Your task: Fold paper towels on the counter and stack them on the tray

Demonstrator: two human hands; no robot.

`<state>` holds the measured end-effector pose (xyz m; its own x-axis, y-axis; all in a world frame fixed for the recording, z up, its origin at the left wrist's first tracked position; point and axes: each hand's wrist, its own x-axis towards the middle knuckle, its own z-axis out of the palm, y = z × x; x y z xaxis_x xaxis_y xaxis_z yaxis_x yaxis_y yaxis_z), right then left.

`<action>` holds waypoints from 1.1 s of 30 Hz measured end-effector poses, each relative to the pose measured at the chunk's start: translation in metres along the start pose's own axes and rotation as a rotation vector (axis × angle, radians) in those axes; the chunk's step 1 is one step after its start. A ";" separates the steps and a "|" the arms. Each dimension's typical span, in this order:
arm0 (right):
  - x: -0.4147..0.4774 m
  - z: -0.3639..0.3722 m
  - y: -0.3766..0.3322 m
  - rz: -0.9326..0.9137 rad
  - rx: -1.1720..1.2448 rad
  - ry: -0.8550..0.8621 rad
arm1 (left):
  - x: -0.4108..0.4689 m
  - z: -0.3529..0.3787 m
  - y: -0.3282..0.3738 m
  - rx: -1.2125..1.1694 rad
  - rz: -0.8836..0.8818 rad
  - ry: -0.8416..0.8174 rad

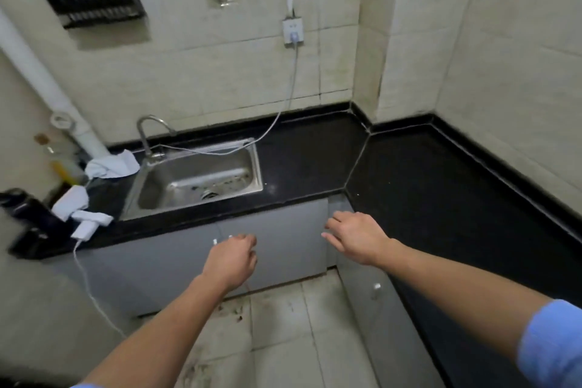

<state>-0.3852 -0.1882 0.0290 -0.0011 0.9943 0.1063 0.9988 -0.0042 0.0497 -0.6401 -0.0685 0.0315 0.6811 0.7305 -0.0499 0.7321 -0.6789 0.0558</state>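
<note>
White crumpled paper towels [111, 164] lie on the black counter [315, 154] left of the sink, and more white towels [71, 202] lie nearer the counter's front left. I cannot make out a tray for certain. My left hand [231, 260] hangs below the counter edge in front of the grey cabinet, fingers loosely curled, holding nothing. My right hand [357, 236] reaches toward the counter's inner corner with fingers apart and empty.
A steel sink [198, 179] with a tap [148, 132] sits in the counter. A white cable [283, 104] runs from a wall socket [293, 31] across the sink to a white charger [83, 230]. A dark appliance [28, 224] stands at far left, bottles behind it.
</note>
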 end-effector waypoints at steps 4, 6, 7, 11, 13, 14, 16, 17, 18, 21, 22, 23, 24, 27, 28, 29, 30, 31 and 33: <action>0.080 0.014 -0.018 -0.127 0.048 -0.063 | 0.004 0.005 -0.047 -0.031 -0.169 -0.027; 0.120 0.023 -0.033 -0.223 0.047 -0.073 | 0.003 0.009 -0.075 -0.044 -0.254 -0.043; 0.138 0.026 -0.041 -0.263 0.042 -0.067 | 0.003 0.011 -0.090 -0.051 -0.294 -0.047; 0.208 0.042 -0.081 -0.366 0.064 -0.088 | 0.003 0.022 -0.151 -0.069 -0.426 -0.081; 0.243 0.049 -0.103 -0.406 0.060 -0.099 | 0.009 0.026 -0.182 -0.080 -0.472 -0.087; 0.262 0.052 -0.114 -0.427 0.061 -0.094 | 0.015 0.028 -0.199 -0.086 -0.490 -0.087; 0.302 0.059 -0.136 -0.442 0.076 -0.090 | 0.027 0.031 -0.236 -0.108 -0.524 -0.095; 0.318 0.060 -0.144 -0.437 0.086 -0.098 | 0.033 0.030 -0.250 -0.113 -0.531 -0.099; 0.334 0.060 -0.152 -0.430 0.097 -0.115 | 0.038 0.029 -0.264 -0.116 -0.535 -0.108; 0.383 0.063 -0.177 -0.420 0.107 -0.135 | 0.056 0.025 -0.313 -0.139 -0.545 -0.097; 0.398 0.064 -0.185 -0.414 0.115 -0.133 | 0.062 0.022 -0.330 -0.139 -0.554 -0.092; 0.411 0.065 -0.192 -0.406 0.123 -0.139 | 0.067 0.019 -0.346 -0.142 -0.557 -0.091; 0.423 0.065 -0.198 -0.396 0.132 -0.155 | 0.073 0.018 -0.360 -0.148 -0.559 -0.101; 0.457 0.073 -0.213 -0.382 0.141 -0.226 | 0.089 0.020 -0.395 -0.179 -0.603 -0.121; 0.470 0.076 -0.217 -0.382 0.141 -0.242 | 0.094 0.021 -0.406 -0.192 -0.618 -0.118; 0.484 0.079 -0.220 -0.382 0.141 -0.251 | 0.100 0.023 -0.417 -0.205 -0.627 -0.112; 0.500 0.085 -0.223 -0.382 0.141 -0.254 | 0.107 0.026 -0.428 -0.214 -0.638 -0.110; 0.515 0.092 -0.225 -0.380 0.136 -0.267 | 0.113 0.028 -0.438 -0.214 -0.653 -0.111; 0.546 0.108 -0.230 -0.366 0.113 -0.323 | 0.127 0.030 -0.460 -0.208 -0.692 -0.111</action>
<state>-0.6098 0.3674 -0.0313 -0.3548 0.9107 -0.2116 0.9349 0.3448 -0.0837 -0.8901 0.3338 -0.0306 0.0680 0.9677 -0.2427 0.9862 -0.0284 0.1630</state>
